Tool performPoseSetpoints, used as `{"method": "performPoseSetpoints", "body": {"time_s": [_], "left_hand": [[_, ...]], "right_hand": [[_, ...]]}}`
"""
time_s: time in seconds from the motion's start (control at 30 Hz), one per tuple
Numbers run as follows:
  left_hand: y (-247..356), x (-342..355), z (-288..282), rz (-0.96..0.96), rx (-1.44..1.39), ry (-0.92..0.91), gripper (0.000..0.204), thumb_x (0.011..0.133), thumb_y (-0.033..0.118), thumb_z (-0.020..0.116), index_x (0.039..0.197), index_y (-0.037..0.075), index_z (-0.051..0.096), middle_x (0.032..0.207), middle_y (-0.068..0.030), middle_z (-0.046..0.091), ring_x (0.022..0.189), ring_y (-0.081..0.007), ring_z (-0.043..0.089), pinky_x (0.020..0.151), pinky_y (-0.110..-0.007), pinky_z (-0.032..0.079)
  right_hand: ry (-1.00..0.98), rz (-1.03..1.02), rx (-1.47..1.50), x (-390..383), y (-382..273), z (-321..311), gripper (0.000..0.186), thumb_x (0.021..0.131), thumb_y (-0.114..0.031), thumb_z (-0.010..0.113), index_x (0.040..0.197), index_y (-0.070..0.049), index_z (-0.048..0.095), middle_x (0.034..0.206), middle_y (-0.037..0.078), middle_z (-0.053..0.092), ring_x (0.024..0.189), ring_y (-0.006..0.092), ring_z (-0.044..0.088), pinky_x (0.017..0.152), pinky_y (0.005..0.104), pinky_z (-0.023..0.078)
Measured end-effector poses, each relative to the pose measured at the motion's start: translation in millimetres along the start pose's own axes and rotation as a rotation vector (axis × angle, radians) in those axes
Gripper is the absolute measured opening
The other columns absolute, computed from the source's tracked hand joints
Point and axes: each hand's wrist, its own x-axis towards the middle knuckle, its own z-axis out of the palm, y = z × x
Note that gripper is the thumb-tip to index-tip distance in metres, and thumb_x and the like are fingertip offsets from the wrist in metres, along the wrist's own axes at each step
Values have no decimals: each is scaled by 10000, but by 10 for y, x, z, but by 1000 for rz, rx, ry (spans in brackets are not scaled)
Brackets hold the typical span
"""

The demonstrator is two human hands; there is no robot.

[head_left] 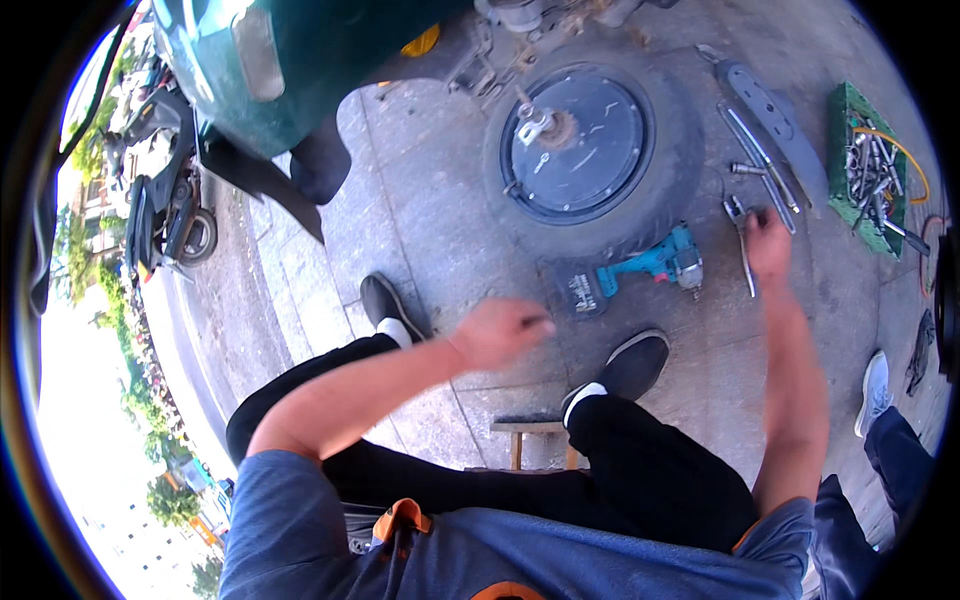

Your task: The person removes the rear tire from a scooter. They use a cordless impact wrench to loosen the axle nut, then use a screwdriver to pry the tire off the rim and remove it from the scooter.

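My left hand (505,330) hangs blurred over the paving, fingers curled; whatever it may hold is hidden. My right hand (768,245) is at the tools on the right, fingers closed on something I cannot make out, beside silver pliers (741,235). Long steel bars (760,150) and a socket extension (746,169) lie just beyond it. A teal cordless impact tool (655,260) lies between my hands, in front of a flat-lying wheel (590,175) with a metal fitting (535,125) at its hub.
A green vehicle body (330,50) overhangs top left; scooters (175,190) stand beyond. At right are a grey strip (770,115) and a green crate (840,185) of sockets. A low wooden stool (525,427) is under me. Another person's shoe (873,395) and legs are at lower right.
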Motion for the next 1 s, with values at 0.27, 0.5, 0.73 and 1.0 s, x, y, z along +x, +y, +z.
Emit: {"method": "performPoseSetpoints", "body": {"time_s": [0.27,0.5,0.73,1.0], "left_hand": [[-2408,705,-1439,-389,290,579,415,1067,472,626,1234,125,781,1203,-198,790,1155,-417,740,993,-509,582],[-3584,1662,-2606,-171,492,1075,421,1045,386,741,1327,74,739,1270,-181,761,1156,-385,726,1024,-488,562],[-3626,2778,-3798,36,688,933,633,1108,523,577,1541,64,620,1518,-291,642,1391,-505,599,1158,-570,475],[-3576,3473,-4124,-78,1012,721,485,1032,384,680,1421,95,680,1420,-181,695,1285,-442,671,1042,-565,546]], "right_hand": [[-2,25,94,-644,460,109,312,1058,-195,706,1304,-6,662,1112,166,744,996,350,743,892,433,590],[-498,476,-197,-4031,980,-778,238,1076,-155,637,1226,17,703,1107,258,734,1022,388,726,938,463,569],[-799,1227,137,-6415,453,-106,275,1089,-196,656,1265,-2,736,1081,203,774,974,236,740,897,414,586],[-794,1024,423,-5344,-749,1292,273,1086,-204,662,1250,-1,741,1058,185,775,955,223,735,872,403,585]]}}
